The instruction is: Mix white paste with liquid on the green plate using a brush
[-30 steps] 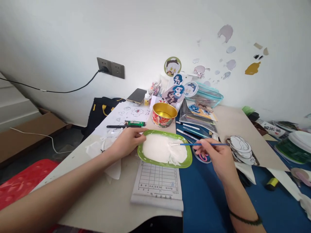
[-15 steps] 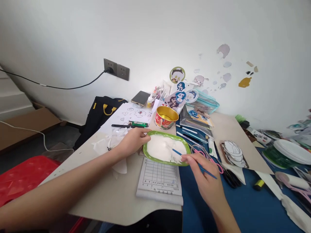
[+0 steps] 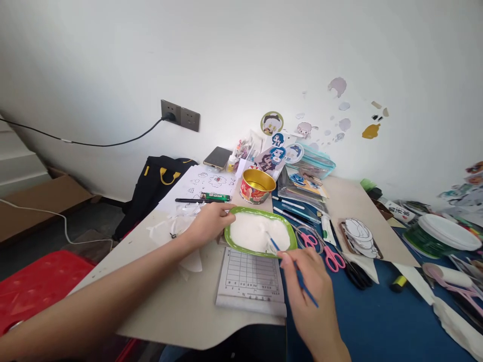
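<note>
My left hand pinches the left end of a shallow green dish, its thumb over the rim. A white layer covers the dish's floor; whether it is powder or paste I cannot tell. Between the fingers of my right hand is a slim blue paintbrush, slanting down to the left. Its tip rests in the white layer, right of the middle, where the surface is disturbed. Under the dish's near edge lies a printed form pad. Just behind the dish stands a gold-lined tin can.
Pink-handled scissors and several pens and brushes lie to the right. Further right are paper cutouts and a white-lidded tub. A phone and drawn sheets lie at the back left; crumpled film is near my left wrist.
My right hand has shifted a little left and down, and the paintbrush stands steeper, its tip moved slightly right in the white layer. My left hand keeps its hold on the dish.
</note>
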Motion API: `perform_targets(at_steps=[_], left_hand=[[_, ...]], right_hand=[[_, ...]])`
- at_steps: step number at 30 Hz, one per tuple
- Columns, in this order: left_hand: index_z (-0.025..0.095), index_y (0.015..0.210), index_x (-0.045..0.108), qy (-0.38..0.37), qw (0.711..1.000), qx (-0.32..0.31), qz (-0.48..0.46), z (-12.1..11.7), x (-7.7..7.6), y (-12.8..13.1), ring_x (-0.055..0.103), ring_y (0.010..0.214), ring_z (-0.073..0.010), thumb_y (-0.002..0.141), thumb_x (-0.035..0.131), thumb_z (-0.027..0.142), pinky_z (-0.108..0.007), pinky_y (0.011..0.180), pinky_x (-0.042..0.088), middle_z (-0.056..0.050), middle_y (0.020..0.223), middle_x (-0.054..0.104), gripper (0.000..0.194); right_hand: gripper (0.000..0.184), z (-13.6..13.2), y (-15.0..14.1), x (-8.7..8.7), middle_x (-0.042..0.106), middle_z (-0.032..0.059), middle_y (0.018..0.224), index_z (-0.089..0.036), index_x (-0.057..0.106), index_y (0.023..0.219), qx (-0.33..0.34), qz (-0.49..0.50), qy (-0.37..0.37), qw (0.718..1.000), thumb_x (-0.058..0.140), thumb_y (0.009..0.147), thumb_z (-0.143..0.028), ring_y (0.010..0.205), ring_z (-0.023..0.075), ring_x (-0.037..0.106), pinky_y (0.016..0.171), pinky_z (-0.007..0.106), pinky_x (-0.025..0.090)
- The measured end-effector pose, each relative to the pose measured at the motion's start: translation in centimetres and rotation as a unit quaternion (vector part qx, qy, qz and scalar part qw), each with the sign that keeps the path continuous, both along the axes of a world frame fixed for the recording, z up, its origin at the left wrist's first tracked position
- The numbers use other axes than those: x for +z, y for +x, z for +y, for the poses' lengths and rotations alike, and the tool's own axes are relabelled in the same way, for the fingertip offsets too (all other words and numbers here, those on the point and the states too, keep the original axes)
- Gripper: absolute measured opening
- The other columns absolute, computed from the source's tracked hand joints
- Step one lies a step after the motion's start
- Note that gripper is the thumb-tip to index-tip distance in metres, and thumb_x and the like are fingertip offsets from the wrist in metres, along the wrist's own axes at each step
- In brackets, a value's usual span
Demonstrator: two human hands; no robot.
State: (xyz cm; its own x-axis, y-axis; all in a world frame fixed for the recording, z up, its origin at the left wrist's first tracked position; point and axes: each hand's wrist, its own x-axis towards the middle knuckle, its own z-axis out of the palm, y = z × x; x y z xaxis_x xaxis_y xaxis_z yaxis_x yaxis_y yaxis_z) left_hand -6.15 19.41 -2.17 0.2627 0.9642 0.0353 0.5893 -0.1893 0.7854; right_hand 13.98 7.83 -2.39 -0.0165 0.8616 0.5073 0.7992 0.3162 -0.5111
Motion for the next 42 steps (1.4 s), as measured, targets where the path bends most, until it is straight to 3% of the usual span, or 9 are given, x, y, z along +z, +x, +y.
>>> perform_targets(at_steps=[8, 11, 15, 19, 22, 28, 32, 37, 42], left_hand=[[0.009, 0.116, 0.065, 0.001, 1.000, 0.005, 0.010, -0.1, 0.0, 0.1, 0.052, 0.057, -0.0171, 0.072, 0.043, 0.024, -0.025, 0.053, 0.035, -0.001, 0.059, 0.062, 0.051], [0.010, 0.115, 0.065, 0.006, 1.000, 0.005, 0.009, 0.0, -0.2, 0.1, 0.051, 0.056, -0.0169, 0.072, 0.043, 0.024, -0.024, 0.054, 0.035, 0.000, 0.056, 0.060, 0.051], [0.012, 0.115, 0.066, 0.000, 1.000, 0.006, 0.003, 0.1, -0.4, 0.1, 0.046, 0.050, -0.0149, 0.072, 0.043, 0.023, -0.024, 0.053, 0.034, 0.003, 0.051, 0.053, 0.050], [0.012, 0.114, 0.066, -0.001, 1.000, 0.008, -0.005, 0.2, -0.6, 0.1, 0.045, 0.048, -0.0143, 0.072, 0.044, 0.023, -0.024, 0.052, 0.033, 0.004, 0.050, 0.052, 0.049], [0.013, 0.110, 0.067, -0.003, 1.000, 0.007, -0.019, 0.2, -0.8, 0.1, 0.044, 0.044, -0.0128, 0.072, 0.043, 0.022, -0.024, 0.052, 0.034, 0.005, 0.048, 0.051, 0.046], [0.014, 0.105, 0.069, 0.003, 1.000, 0.006, -0.020, 0.2, -0.7, 0.2, 0.040, 0.045, -0.0117, 0.071, 0.043, 0.021, -0.023, 0.050, 0.032, 0.005, 0.048, 0.048, 0.043], [0.012, 0.112, 0.067, 0.000, 1.000, 0.013, -0.005, 0.1, -0.5, 0.3, 0.039, 0.046, -0.0121, 0.071, 0.044, 0.020, -0.023, 0.050, 0.031, 0.005, 0.047, 0.046, 0.047], [0.013, 0.114, 0.066, -0.014, 1.000, 0.008, -0.014, 0.1, -0.6, 0.2, 0.041, 0.044, -0.0119, 0.072, 0.042, 0.020, -0.023, 0.049, 0.031, 0.006, 0.046, 0.047, 0.048], [0.013, 0.113, 0.066, -0.002, 1.000, 0.012, -0.005, 0.2, -0.8, 0.2, 0.042, 0.046, -0.0129, 0.072, 0.043, 0.022, -0.024, 0.052, 0.034, 0.005, 0.047, 0.050, 0.048]], right_hand=[[0.022, -0.3, -0.4, 0.5, 0.055, 0.0037, 0.072, -0.022, 0.054, 0.076, -0.036, -0.027, -0.002, 0.999, 0.041, 0.093, -0.026, 0.071, 0.0219, 0.048, 0.063, 0.033, 0.035], [0.023, -0.1, -1.1, 0.4, 0.055, 0.0032, 0.071, -0.021, 0.057, 0.080, -0.005, -0.038, 0.006, 0.999, 0.039, 0.094, -0.023, 0.071, 0.0210, 0.048, 0.064, 0.033, 0.034], [0.022, 0.1, -1.7, 0.1, 0.052, 0.0023, 0.068, -0.020, 0.055, 0.079, -0.054, -0.037, 0.035, 0.997, 0.039, 0.095, -0.022, 0.069, 0.0199, 0.045, 0.062, 0.031, 0.032], [0.024, 0.0, -2.0, 0.0, 0.052, 0.0020, 0.069, -0.020, 0.054, 0.077, -0.002, -0.037, 0.018, 0.999, 0.038, 0.095, -0.020, 0.069, 0.0188, 0.045, 0.063, 0.031, 0.031], [0.022, -0.2, -2.2, -0.2, 0.051, 0.0014, 0.067, -0.019, 0.055, 0.078, -0.051, -0.027, 0.038, 0.998, 0.040, 0.094, -0.021, 0.069, 0.0190, 0.044, 0.064, 0.031, 0.031], [0.027, -1.6, -1.7, 0.2, 0.056, 0.0026, 0.076, -0.021, 0.056, 0.077, 0.010, 0.046, -0.043, 0.998, 0.037, 0.096, -0.026, 0.076, 0.0187, 0.050, 0.067, 0.030, 0.035], [0.026, -1.3, -0.7, 0.8, 0.058, 0.0024, 0.078, -0.022, 0.060, 0.080, -0.096, 0.076, -0.042, 0.992, 0.042, 0.094, -0.034, 0.079, 0.0193, 0.052, 0.068, 0.030, 0.038], [0.031, -1.3, -0.1, 1.4, 0.061, 0.0017, 0.080, -0.023, 0.062, 0.077, -0.038, 0.098, -0.098, 0.990, 0.040, 0.094, -0.038, 0.081, 0.0185, 0.055, 0.072, 0.030, 0.040], [0.029, -1.7, 0.7, 1.7, 0.063, 0.0014, 0.081, -0.024, 0.065, 0.081, -0.094, 0.104, -0.097, 0.985, 0.044, 0.091, -0.041, 0.081, 0.0184, 0.057, 0.073, 0.029, 0.041]])
